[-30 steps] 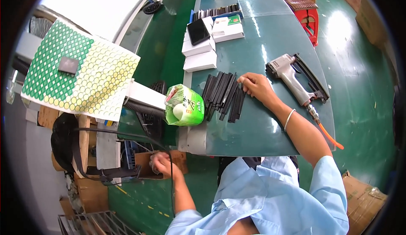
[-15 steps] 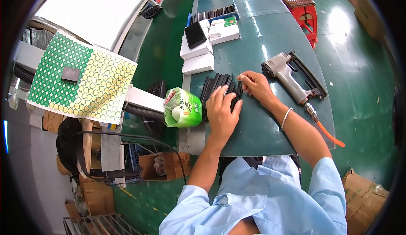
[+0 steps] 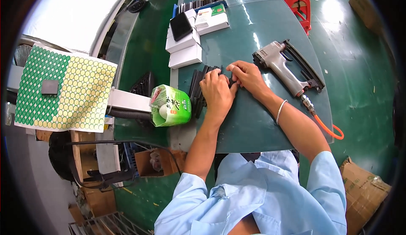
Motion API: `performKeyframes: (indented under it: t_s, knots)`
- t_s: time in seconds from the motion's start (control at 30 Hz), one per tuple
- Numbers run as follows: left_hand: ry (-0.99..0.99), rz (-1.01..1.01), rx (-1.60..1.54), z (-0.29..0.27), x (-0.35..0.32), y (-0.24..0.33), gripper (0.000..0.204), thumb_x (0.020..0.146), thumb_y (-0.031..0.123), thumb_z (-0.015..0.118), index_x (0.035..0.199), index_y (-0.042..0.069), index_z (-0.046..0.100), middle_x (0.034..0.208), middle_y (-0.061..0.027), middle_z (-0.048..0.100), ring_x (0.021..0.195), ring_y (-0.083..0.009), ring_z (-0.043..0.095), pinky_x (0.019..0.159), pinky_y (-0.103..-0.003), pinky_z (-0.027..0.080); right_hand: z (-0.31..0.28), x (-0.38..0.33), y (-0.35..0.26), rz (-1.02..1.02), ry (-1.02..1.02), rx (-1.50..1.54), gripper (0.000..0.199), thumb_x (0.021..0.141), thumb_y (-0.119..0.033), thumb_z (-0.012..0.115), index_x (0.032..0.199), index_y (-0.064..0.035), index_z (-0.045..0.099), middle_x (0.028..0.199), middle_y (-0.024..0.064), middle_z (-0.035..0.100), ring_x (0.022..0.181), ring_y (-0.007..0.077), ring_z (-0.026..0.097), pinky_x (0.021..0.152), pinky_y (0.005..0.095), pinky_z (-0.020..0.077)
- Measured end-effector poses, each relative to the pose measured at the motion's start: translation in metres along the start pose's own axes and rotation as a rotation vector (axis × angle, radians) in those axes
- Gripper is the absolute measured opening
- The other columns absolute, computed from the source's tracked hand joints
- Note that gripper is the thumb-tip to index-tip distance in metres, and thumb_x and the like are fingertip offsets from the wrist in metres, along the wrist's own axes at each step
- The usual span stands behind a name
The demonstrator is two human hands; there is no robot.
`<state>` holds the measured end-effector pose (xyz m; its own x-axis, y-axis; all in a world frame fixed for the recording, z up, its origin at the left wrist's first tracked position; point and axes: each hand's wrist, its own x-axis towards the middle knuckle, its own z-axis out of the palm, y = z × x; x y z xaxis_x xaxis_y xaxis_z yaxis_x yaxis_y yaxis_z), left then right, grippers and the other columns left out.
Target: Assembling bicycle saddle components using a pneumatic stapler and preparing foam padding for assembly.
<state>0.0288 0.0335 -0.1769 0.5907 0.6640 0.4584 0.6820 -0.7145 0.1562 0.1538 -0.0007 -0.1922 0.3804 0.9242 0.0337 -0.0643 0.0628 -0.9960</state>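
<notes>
My left hand (image 3: 218, 90) lies over the black strips (image 3: 196, 87) near the tabletop's (image 3: 258, 127) left edge; my right hand (image 3: 248, 78) is just beside it, fingers bent. I cannot tell whether either grips a strip.

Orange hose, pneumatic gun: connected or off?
Connected: the orange hose runs into the metal coupling on the pneumatic gun, with no gap showing. Whether it is pressurised, cannot tell.
</notes>
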Motion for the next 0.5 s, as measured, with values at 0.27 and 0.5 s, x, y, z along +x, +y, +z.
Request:
performKeyframes:
  t_s: [0.27,0.5]
  knots:
    - [0.026,-0.085,-0.072,0.007,0.001,-0.003,0.022,0.071,0.025,0.069,0.066,0.005,0.061,0.106,-0.01,0.058,0.103,-0.026,0.051,0.084,-0.041,0.038,-0.002,0.0,0.0,-0.022,-0.003,0.0,0.023,0.086,-0.02,0.053,0.088,-0.0007,0.065,0.059,0.0021,0.056,0.051,0.007,0.05,0.049,0.0235,0.0414]
    - [0.011,-0.084,-0.113,0.008,-0.001,-0.012,0.015,0.075,0.02,0.065,0.073,0.005,0.065,0.104,-0.007,0.058,0.101,-0.0253,0.052,0.083,-0.04,0.039,-0.005,-0.001,-0.006,0.067,-0.03,-0.018,0.024,0.09,-0.024,0.051,0.092,-0.0038,0.064,0.064,-0.003,0.051,0.057,0.0035,0.045,0.051,0.0185,0.0386]
